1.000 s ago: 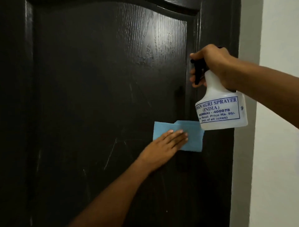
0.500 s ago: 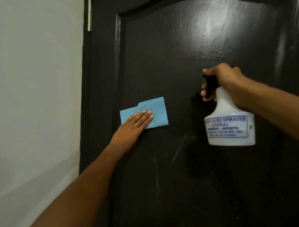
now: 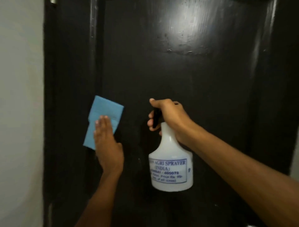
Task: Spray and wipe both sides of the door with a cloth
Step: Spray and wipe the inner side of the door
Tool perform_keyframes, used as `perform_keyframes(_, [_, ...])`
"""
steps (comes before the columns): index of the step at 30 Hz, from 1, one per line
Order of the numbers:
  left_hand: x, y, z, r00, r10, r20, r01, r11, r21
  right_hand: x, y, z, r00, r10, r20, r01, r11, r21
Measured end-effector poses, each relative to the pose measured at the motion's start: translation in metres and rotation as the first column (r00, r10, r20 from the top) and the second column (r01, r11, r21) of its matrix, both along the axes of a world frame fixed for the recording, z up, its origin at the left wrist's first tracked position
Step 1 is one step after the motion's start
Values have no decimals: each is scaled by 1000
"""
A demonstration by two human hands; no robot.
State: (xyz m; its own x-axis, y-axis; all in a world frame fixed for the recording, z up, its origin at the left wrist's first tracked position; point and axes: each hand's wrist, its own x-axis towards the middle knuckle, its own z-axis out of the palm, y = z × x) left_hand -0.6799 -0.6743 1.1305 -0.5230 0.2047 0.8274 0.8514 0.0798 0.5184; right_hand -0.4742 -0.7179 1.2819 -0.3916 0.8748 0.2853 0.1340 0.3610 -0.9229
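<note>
A dark wooden door [image 3: 186, 77] fills most of the view, with a wet shiny patch near its top. My left hand [image 3: 107, 145] lies flat on a folded blue cloth [image 3: 105, 113], pressing it against the door near the panel's left edge. My right hand [image 3: 169, 119] grips the black trigger head of a white spray bottle [image 3: 171, 165] with a blue printed label. The bottle hangs upright in front of the door's middle, to the right of the cloth.
A pale wall [image 3: 19, 113] runs down the left side, next to the door's hinge edge [image 3: 50, 113]. A metal hinge [image 3: 52, 1] shows at the top left. A strip of light wall [image 3: 294, 165] shows at the far right.
The cloth went from the door's right side to its left edge and now sits turned more upright. The spray bottle has come lower and toward the middle. The view has shifted left.
</note>
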Motion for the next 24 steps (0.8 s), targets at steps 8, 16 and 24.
perform_keyframes(8, [94,41,-1,877,-82,474,-13,981,194,127,29,-20,997,-82,13,82,997,-9])
perform_keyframes(16, [275,68,-40,909,-151,388,131,988,79,257,59,-32,988,-154,-23,154,988,-4])
perform_keyframes(24, [403,108,-67,937,-315,150,322,946,-26,325,74,-46,984,-163,-78,163,987,-1])
